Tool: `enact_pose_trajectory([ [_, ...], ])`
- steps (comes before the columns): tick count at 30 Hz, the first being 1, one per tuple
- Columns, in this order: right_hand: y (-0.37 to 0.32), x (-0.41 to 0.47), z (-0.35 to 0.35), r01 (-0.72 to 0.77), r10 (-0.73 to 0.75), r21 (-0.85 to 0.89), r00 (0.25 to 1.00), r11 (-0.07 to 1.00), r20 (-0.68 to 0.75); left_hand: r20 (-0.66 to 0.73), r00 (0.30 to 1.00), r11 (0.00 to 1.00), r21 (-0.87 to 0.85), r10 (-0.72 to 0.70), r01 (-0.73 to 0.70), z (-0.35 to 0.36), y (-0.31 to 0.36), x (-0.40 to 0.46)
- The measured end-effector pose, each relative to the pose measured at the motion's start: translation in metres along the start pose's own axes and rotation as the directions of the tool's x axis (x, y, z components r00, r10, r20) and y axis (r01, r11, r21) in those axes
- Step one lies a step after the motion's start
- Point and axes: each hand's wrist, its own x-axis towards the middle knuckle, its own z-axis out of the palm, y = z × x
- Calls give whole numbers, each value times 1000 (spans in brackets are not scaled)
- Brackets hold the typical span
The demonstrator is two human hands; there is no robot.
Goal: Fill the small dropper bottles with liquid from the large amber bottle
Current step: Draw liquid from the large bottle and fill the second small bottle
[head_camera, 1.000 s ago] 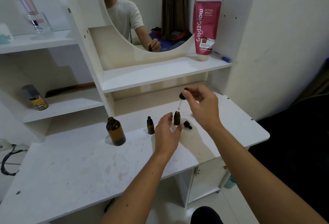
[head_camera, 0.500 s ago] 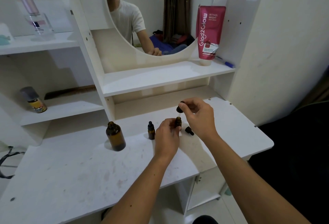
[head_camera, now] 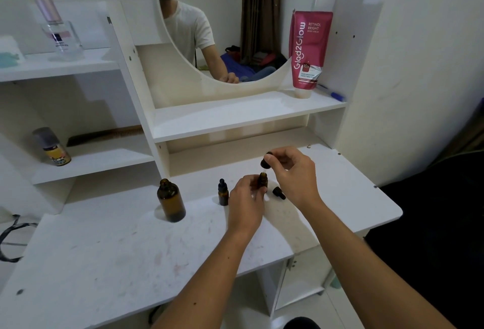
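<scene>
Filling is in hand: left hand [head_camera: 246, 197] holds the open small bottle [head_camera: 263, 180] on the desk [head_camera: 104, 245], right hand [head_camera: 290, 171] pinches the dropper [head_camera: 265, 162] over its mouth, which next needs a squeeze, I judge.

I see big bottle [head_camera: 170, 201]: amber glass, glossy. Small bottle [head_camera: 223, 193]: same glass, black matt-looking dropper top. Desk [head_camera: 104, 245]: white laminate, smooth, scuffed with pink smears. Tube [head_camera: 309, 51]: pink glossy plastic.
</scene>
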Motion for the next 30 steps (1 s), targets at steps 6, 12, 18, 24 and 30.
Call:
enact_pose_trajectory([
  [6, -5, -2, -3, 7, -7, -31, 1000, 999, 29, 7, 1000, 1000, 19, -2, 2, -3, 1, -3],
  [12, -23, -1, -14, 13, -13, -33, 1000, 999, -12, 46, 998, 998, 59, -35, 32, -7, 9, -17],
  [18, -52, -4, -22, 76, -79, -41, 993, 996, -93, 74, 993, 995, 17, -95, 94, -26, 10, -40],
  [24, -72, -11, -9, 150, -153, -40, 985, 988, -86, 78, 986, 987, -42, -149, 152, -60, 9, -62],
  [30, -93, -28, 15, 183, -182, 24, 982, 983, -45, 37, 984, 983, -66, -172, 174, -112, 3, -81],
])
